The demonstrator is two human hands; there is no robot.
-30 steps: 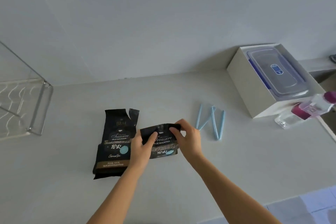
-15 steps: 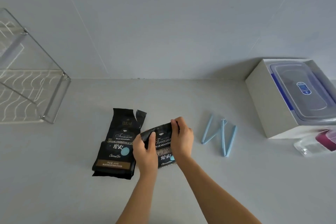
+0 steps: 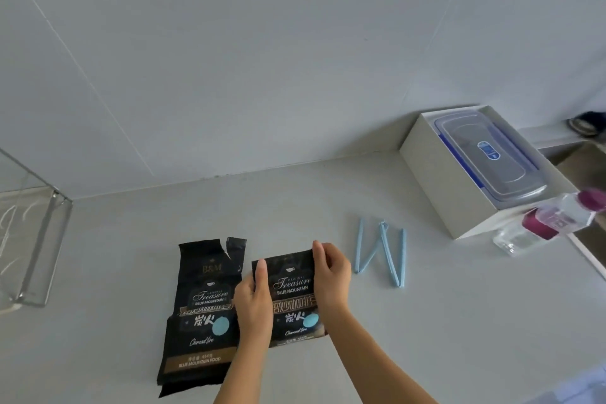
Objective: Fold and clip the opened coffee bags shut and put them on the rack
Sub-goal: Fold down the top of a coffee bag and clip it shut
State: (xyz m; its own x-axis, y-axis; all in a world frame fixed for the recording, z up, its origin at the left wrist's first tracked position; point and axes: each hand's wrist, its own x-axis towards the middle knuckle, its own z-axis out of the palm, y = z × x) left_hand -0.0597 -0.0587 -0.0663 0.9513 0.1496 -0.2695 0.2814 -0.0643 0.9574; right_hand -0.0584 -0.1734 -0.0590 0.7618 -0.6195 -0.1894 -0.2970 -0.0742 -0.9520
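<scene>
Two black coffee bags lie on the grey counter. The left coffee bag lies flat with its torn top open. The right coffee bag has its top folded down. My left hand grips its left edge, thumb on the front. My right hand pinches the folded top right corner. Light blue sealing clips lie open on the counter just right of my right hand. The wire rack stands at the far left edge.
A white box holding a clear lidded container sits at the back right. A clear bottle with a magenta label lies in front of it. The counter's right edge drops off near the bottle.
The fold on the right bag has gone further down and the bag now lies flatter. My hands have shifted apart to its left edge and top right corner. The camera view has moved.
</scene>
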